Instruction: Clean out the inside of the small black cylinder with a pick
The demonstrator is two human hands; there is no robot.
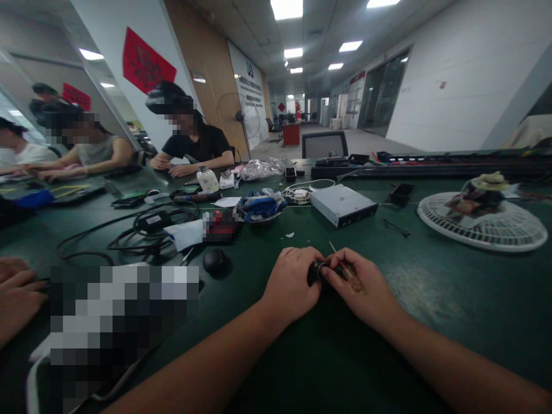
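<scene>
My left hand point(291, 282) is closed around a small black cylindrical part point(317, 270) with a shiny rim; most of it is hidden by the fingers. Close against it, my right hand point(366, 287) has thumb and index finger at the part's edge. A small screwdriver point(352, 278) with a clear amber handle is tucked in that same right hand, its thin shaft pointing up and away. Both hands are just above the dark green table point(328, 356). What the right fingertips pinch on the part is too small to make out.
A black mouse point(214, 261) and coiled black cables point(155, 221) lie leftward. Ahead are a bowl of blue cloth point(261, 207) and a silver disc drive point(342, 204). A white fan grille point(483, 227) is at right. Another person's hand point(19, 296) rests at far left.
</scene>
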